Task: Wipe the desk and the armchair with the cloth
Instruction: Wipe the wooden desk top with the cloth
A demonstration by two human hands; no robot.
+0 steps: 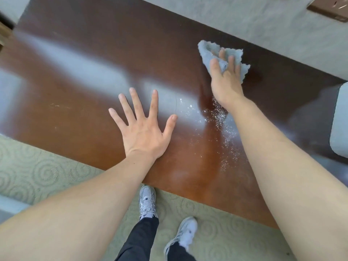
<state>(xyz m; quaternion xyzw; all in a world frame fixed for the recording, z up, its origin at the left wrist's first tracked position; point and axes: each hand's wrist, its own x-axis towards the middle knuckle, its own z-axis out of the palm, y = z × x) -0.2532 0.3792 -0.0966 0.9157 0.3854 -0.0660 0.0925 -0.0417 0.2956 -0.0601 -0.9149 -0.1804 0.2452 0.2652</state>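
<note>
A glossy dark brown desk (79, 59) fills the middle of the head view. My right hand (225, 80) presses a crumpled pale blue cloth (207, 51) onto the far right part of the desktop, fingers curled over it. White crumbs or powder (222, 117) lie scattered on the desk under my right wrist and forearm. My left hand (143, 125) rests flat on the desktop near the front edge, fingers spread, holding nothing. No armchair can be told for sure in view.
A pale grey-blue rounded object (339, 121) sits at the right edge of the desk. Green patterned carpet (37, 172) lies in front, with my two shoes (147, 200) on it. A grey wall (244, 19) runs behind the desk.
</note>
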